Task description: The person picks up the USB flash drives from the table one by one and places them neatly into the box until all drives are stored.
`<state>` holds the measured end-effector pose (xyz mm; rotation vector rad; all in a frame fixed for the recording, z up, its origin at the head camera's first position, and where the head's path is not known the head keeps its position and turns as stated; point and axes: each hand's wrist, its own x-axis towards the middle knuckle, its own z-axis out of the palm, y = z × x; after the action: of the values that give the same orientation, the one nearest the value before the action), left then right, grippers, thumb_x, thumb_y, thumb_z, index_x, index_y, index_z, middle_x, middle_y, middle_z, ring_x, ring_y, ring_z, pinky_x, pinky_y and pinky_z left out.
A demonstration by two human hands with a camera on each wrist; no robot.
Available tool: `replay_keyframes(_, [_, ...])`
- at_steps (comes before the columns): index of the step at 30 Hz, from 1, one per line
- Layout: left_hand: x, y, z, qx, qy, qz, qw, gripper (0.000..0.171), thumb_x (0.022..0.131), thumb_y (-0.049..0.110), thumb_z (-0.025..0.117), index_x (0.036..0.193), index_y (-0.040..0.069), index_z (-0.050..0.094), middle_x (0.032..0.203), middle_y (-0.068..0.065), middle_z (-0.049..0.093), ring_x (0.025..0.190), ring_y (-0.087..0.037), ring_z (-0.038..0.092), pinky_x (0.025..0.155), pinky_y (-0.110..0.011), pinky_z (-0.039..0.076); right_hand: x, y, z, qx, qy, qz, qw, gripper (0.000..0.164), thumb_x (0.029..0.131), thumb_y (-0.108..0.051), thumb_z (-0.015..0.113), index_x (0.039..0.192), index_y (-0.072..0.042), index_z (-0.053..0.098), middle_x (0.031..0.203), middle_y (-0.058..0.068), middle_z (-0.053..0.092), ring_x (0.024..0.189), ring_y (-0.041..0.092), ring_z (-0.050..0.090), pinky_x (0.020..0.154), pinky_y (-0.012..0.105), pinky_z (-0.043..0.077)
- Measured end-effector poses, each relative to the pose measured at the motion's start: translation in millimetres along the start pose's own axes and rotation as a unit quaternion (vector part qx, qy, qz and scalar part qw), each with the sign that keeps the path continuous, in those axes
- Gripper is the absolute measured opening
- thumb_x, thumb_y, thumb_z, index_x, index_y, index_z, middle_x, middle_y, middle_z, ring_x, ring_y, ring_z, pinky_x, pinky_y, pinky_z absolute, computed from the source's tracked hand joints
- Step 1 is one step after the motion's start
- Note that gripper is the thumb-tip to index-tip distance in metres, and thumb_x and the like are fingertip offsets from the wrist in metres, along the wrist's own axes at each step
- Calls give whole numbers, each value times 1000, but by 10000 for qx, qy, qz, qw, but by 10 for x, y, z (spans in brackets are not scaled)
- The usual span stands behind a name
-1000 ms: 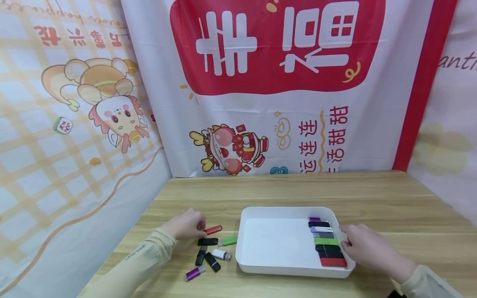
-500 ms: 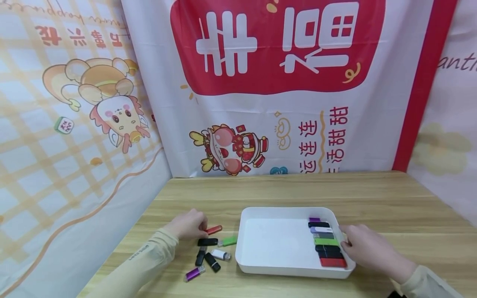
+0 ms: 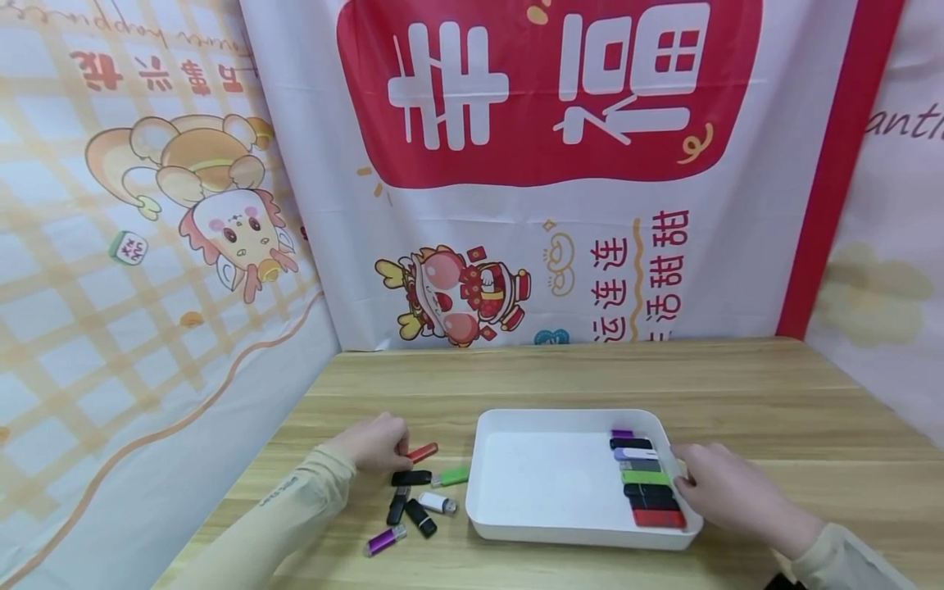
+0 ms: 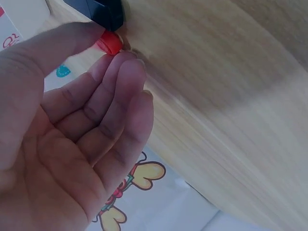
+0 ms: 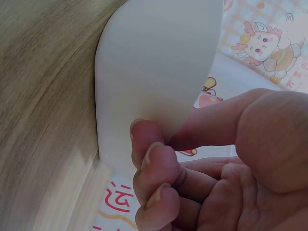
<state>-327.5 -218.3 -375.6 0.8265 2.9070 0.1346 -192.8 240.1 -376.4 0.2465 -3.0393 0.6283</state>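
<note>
In the head view, my left hand [image 3: 374,443] is at the far end of a loose pile of USB sticks. Its thumb and fingertips pinch the near-left end of a red USB stick [image 3: 424,453]; the left wrist view shows that red end [image 4: 110,43] between them, beside a dark stick [image 4: 107,13]. Close by lie a black stick [image 3: 411,478], a green one [image 3: 451,476], a white one [image 3: 438,503] and a purple one [image 3: 385,541]. My right hand [image 3: 726,496] grips the right wall of a white tray [image 3: 575,537], fingers outside and thumb at the rim.
Inside the tray, along its right side, several USB sticks are lined up in a column, with a red stick [image 3: 659,519] nearest and a green stick [image 3: 644,478] mid-column. A printed cloth [image 3: 442,205] hangs behind the wooden table [image 3: 560,377].
My left hand has edged slightly to the right at the red USB stick. The right hand and the tray have stayed in place.
</note>
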Motion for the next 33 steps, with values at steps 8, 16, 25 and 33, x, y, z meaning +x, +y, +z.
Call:
replay_keyframes(8, [23, -105, -87, -727, 464, 376, 9956, 18, 77, 19, 77, 66, 17, 64, 56, 9, 55, 47, -5, 47, 44, -24, 39, 2, -3, -2, -32, -26, -11, 10000, 35, 86, -2, 66, 119, 11, 61, 65, 0, 52, 50, 14, 46, 43, 26, 36])
replay_keyframes(16, [20, 200, -344, -822, 1249, 285, 9883, 16, 81, 20, 77, 71, 18, 64, 60, 9, 56, 49, -6, 49, 45, -25, 42, 11, 18, -36, 47, -38, 18, 10000, 36, 87, -2, 66, 119, 12, 60, 68, 1, 53, 50, 15, 46, 43, 26, 37])
replay_keyframes(25, [165, 589, -424, -414, 1264, 935, 9867, 9, 83, 23, 76, 79, 19, 69, 63, 14, 56, 54, -5, 52, 51, -23, 46, 10, 5, -30, -29, 4, -70, 10000, 36, 87, -3, 66, 119, 13, 61, 65, 0, 51, 50, 14, 45, 43, 25, 37])
replay_keyframes(33, [415, 734, -407, 198, 952, 1343, 9862, 10, 81, 28, 78, 84, 20, 72, 64, 16, 55, 56, -3, 52, 54, -20, 46, 7, -6, -27, 48, -34, -5, 10000, 37, 86, -2, 66, 120, 12, 60, 68, 1, 54, 51, 14, 47, 43, 26, 38])
